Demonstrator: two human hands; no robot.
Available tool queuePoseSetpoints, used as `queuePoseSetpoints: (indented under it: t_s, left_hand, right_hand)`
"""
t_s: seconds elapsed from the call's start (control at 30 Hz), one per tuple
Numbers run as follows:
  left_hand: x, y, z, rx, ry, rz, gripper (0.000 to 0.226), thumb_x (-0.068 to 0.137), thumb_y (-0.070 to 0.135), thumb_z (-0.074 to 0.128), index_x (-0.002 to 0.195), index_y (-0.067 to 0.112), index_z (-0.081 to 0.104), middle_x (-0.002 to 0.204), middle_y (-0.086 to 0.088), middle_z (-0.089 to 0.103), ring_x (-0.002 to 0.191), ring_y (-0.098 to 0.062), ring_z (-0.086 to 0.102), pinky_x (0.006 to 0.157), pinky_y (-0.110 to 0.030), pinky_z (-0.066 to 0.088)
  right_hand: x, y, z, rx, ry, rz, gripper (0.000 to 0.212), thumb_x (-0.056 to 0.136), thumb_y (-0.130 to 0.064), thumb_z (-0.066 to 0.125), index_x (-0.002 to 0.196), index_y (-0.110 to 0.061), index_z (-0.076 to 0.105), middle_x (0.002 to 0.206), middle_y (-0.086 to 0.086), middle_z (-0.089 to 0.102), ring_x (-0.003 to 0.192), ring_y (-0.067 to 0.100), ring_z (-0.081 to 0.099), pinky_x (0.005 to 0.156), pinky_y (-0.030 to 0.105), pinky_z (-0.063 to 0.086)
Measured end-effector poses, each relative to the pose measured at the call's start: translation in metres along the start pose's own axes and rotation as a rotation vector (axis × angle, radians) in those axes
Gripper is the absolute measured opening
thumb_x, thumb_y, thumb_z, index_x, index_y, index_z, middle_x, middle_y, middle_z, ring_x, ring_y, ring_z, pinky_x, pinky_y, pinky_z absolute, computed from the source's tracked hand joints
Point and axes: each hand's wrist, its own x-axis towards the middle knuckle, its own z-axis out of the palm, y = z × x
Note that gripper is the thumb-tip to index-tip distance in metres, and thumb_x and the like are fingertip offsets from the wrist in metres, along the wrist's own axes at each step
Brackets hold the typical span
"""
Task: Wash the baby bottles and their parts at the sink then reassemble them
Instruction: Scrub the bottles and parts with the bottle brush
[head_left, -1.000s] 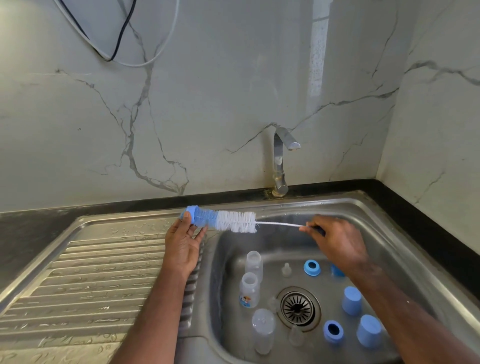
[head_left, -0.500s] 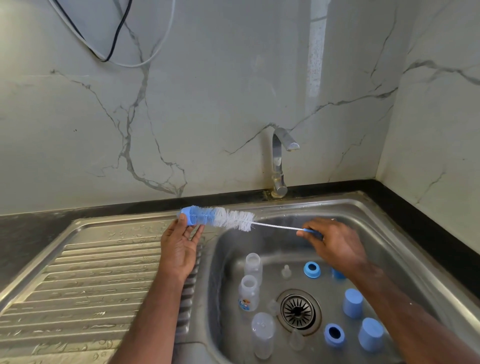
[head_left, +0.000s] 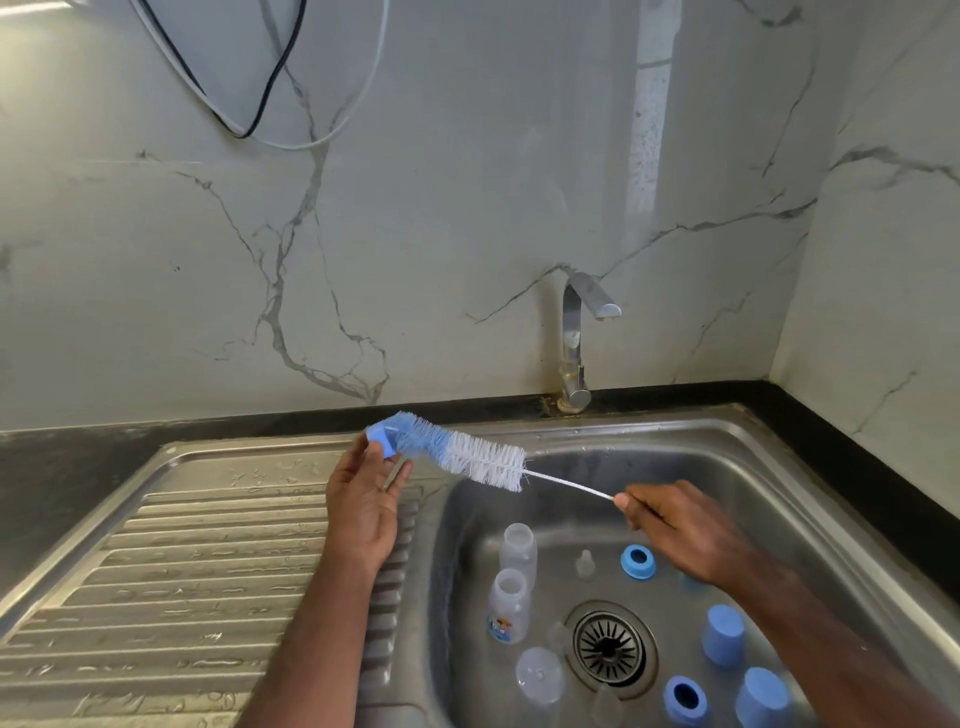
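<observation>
The right hand (head_left: 680, 530) pinches the wire handle of a bottle brush (head_left: 470, 457) held over the sink's (head_left: 779, 467) left edge, while the left hand (head_left: 363, 504) nips the brush's blue sponge tip between thumb and fingertips, bending it downward. In the basin lie three clear bottles (head_left: 509, 605), blue rings (head_left: 638, 561), blue caps (head_left: 723, 634) and what look like clear teats (head_left: 585, 564), blurred.
</observation>
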Motion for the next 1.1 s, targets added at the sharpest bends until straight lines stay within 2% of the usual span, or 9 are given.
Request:
queuePoseSetpoints:
  t_s: [0.13, 0.17, 0.3, 0.57, 0.67, 0.77, 0.83, 1.0, 1.1]
  left_hand:
    - [0.0, 0.002, -0.002, 0.016, -0.021, 0.032, 0.057, 0.063, 0.029, 0.091, 0.111, 0.009, 0.068, 0.118, -0.014, 0.071, 0.12, -0.033, 0.064, 0.098, -0.04, 0.055]
    - [-0.002, 0.002, -0.001, 0.019, -0.013, 0.039, 0.057, 0.063, 0.03, 0.09, 0.111, 0.008, 0.068, 0.115, -0.013, 0.072, 0.12, -0.033, 0.064, 0.097, -0.039, 0.056]
    - [-0.002, -0.003, 0.0, -0.003, 0.066, 0.021, 0.012, 0.092, 0.008, 0.064, 0.104, 0.009, 0.067, 0.109, -0.016, 0.069, 0.119, -0.039, 0.063, 0.089, -0.044, 0.059]
    - [-0.026, -0.024, 0.031, 0.14, -0.269, -0.055, 0.03, 0.089, 0.0, 0.061, 0.118, -0.006, 0.063, 0.113, -0.021, 0.071, 0.108, -0.035, 0.068, 0.094, -0.039, 0.058]
    - [-0.028, -0.027, 0.039, 0.049, -0.22, -0.069, 0.036, 0.086, 0.001, 0.063, 0.12, -0.011, 0.06, 0.116, -0.022, 0.07, 0.106, -0.034, 0.069, 0.092, -0.037, 0.058]
    - [-0.019, -0.019, 0.029, -0.108, -0.1, -0.058, 0.035, 0.074, 0.008, 0.072, 0.106, -0.004, 0.065, 0.105, -0.016, 0.075, 0.11, -0.032, 0.069, 0.093, -0.038, 0.058]
    - [-0.015, -0.015, 0.023, -0.033, -0.089, -0.035, 0.048, 0.065, 0.015, 0.079, 0.108, -0.001, 0.067, 0.105, -0.014, 0.075, 0.109, -0.03, 0.07, 0.094, -0.037, 0.057]
    - [-0.027, -0.03, 0.037, 0.114, -0.254, -0.035, 0.029, 0.089, 0.004, 0.061, 0.117, -0.001, 0.065, 0.109, -0.012, 0.074, 0.109, -0.025, 0.07, 0.093, -0.035, 0.058]
    - [-0.024, -0.027, 0.036, 0.054, -0.235, -0.032, 0.033, 0.087, 0.004, 0.062, 0.118, -0.006, 0.063, 0.114, -0.018, 0.072, 0.109, -0.029, 0.069, 0.094, -0.037, 0.058]
  right_hand:
    - [-0.003, 0.0, 0.001, 0.048, 0.033, -0.039, 0.046, 0.099, -0.058, 0.037, 0.076, -0.022, 0.055, 0.062, -0.002, 0.056, 0.058, 0.018, 0.054, 0.056, 0.035, 0.045]
    - [-0.003, 0.0, 0.002, 0.069, 0.044, -0.036, 0.048, 0.098, -0.06, 0.036, 0.076, -0.021, 0.055, 0.061, -0.001, 0.055, 0.058, 0.019, 0.054, 0.057, 0.038, 0.046]
    - [0.0, 0.004, 0.004, 0.171, 0.1, 0.013, 0.046, 0.095, -0.062, 0.036, 0.073, -0.024, 0.053, 0.059, -0.001, 0.052, 0.055, 0.018, 0.052, 0.056, 0.04, 0.047]
    - [0.005, -0.011, 0.016, 0.046, 0.037, 0.02, 0.041, 0.103, -0.04, 0.048, 0.066, -0.023, 0.041, 0.057, -0.007, 0.049, 0.054, 0.012, 0.044, 0.052, 0.029, 0.034]
    - [0.007, -0.006, 0.015, 0.096, 0.011, 0.038, 0.042, 0.103, -0.039, 0.05, 0.065, -0.022, 0.042, 0.053, -0.005, 0.044, 0.051, 0.009, 0.042, 0.052, 0.033, 0.037]
    - [0.005, 0.009, 0.01, 0.134, -0.016, 0.067, 0.04, 0.1, -0.041, 0.051, 0.067, -0.02, 0.044, 0.053, -0.007, 0.043, 0.051, 0.006, 0.041, 0.054, 0.036, 0.039]
    - [0.004, 0.012, 0.009, 0.154, -0.017, 0.055, 0.04, 0.099, -0.044, 0.05, 0.069, -0.018, 0.046, 0.055, -0.002, 0.045, 0.052, 0.008, 0.042, 0.055, 0.039, 0.041]
    - [0.008, -0.007, 0.021, 0.119, -0.017, 0.016, 0.042, 0.102, -0.039, 0.05, 0.068, -0.015, 0.045, 0.06, 0.007, 0.05, 0.055, 0.018, 0.046, 0.058, 0.041, 0.041]
    - [0.009, 0.0, 0.015, 0.151, -0.046, 0.053, 0.043, 0.103, -0.036, 0.051, 0.066, -0.013, 0.045, 0.056, 0.002, 0.045, 0.052, 0.01, 0.041, 0.056, 0.037, 0.039]
